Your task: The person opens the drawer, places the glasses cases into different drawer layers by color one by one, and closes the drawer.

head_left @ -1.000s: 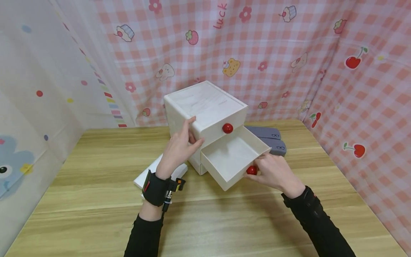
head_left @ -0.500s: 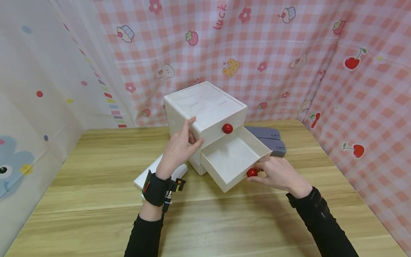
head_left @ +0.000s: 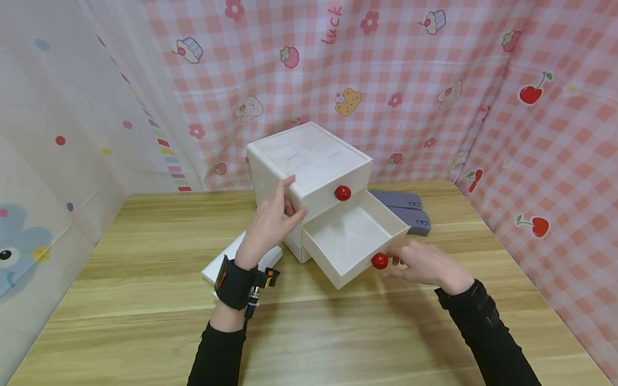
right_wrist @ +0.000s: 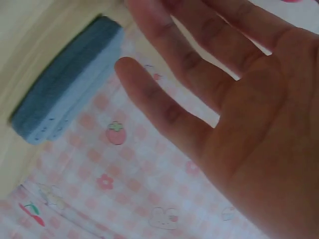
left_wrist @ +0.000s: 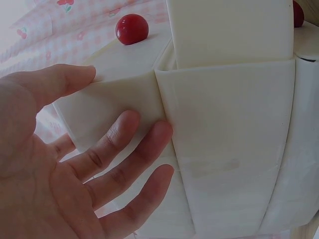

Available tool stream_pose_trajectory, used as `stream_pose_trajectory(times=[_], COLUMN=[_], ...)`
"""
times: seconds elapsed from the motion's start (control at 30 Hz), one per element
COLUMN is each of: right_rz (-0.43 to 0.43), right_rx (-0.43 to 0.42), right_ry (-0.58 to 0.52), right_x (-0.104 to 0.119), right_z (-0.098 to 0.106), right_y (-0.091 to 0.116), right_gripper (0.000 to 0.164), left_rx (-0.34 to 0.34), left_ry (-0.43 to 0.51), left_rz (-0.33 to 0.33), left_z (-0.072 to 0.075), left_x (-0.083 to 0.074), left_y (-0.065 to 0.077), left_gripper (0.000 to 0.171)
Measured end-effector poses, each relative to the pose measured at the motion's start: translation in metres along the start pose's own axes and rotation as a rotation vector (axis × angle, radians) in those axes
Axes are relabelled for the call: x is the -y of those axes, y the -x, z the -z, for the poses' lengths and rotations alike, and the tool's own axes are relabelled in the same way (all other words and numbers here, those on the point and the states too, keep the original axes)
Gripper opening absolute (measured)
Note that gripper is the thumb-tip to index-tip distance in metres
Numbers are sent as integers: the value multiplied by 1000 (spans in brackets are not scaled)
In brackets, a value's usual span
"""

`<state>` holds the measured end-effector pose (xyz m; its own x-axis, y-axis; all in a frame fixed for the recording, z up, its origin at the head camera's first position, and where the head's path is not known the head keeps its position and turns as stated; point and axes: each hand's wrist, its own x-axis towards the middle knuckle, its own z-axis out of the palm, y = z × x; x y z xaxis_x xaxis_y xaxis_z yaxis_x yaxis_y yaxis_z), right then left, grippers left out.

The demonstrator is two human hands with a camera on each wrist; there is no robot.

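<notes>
Right fingers (right_wrist: 162, 107) loose near lower red knob (head_left: 380, 261); left fingers (left_wrist: 132, 164) spread on cabinet (head_left: 309, 158); curtain (head_left: 299, 88) reads "luck".

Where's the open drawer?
In the head view, the open drawer sits just right of centre, below the top drawer, with the right hand beside its red knob.

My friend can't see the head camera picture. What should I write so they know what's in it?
A person's left hand touches a white drawer box, and their right hand is beside the red knob on its pulled-out drawer. Two gray cases with glasses pictures lie behind it on a wooden table, before a pink checked cloth.
</notes>
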<state>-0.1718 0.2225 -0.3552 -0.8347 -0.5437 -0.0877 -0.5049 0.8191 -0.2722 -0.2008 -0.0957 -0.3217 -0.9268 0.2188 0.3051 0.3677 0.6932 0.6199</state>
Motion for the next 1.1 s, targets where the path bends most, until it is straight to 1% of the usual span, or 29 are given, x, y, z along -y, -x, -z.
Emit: stream_pose_trajectory(times=[0.13, 0.2, 0.27, 0.37, 0.5, 0.57, 0.67, 0.73, 0.8, 0.87, 0.93, 1.03, 1.1], right_rz=[-54, -77, -88, -116, -130, -120, -82, -63, -48, -46, -42, -59, -74], right_rx=[42, 35, 8, -61, -150, -199, -292, -342, -370, -366, -352, -306, -291], right_ry=[-4, 9, 42, 87, 126, 155, 214, 237, 249, 245, 246, 229, 215], right_x=[-13, -22, -31, -45, -60, -66, -75, -80, -86, -91, -95, -97, -97], right_z=[-6, -9, -10, -11, -11, -11, -12, -14, -18, -22, -26, -32, -35], right_y=[-4, -7, -10, -13, -20, -25, -34, -41, -46, -51, -55, -60, -62], right_gripper=[40, 39, 37, 33, 33, 33, 31, 37, 43, 48, 49, 47, 44], left_rx=[4, 7, 7, 5, 4, 1, -4, -4, 2, 6, 7, 4, 1], left_ry=[2, 1, 3, 2, 3, -1, -4, -4, 1, 4, 7, 6, 5], left_rz=[1, 3, 2, -3, -8, -6, -6, -8, -10, -11, -9, -11, -13], left_z=[0, 0, 0, 0, 0, 0, 0, 0, -1, -1, -1, -1, 0], left_x=[0, 0, 0, 0, -1, -1, 0, 0, 0, 0, 1, 1, 2], left_y=[1, 1, 1, 1, 0, 0, 0, 0, -1, -1, -1, -1, 0], left_gripper=[69, 69, 68, 69, 69, 68, 68, 68, 68, 68, 68, 68, 68])
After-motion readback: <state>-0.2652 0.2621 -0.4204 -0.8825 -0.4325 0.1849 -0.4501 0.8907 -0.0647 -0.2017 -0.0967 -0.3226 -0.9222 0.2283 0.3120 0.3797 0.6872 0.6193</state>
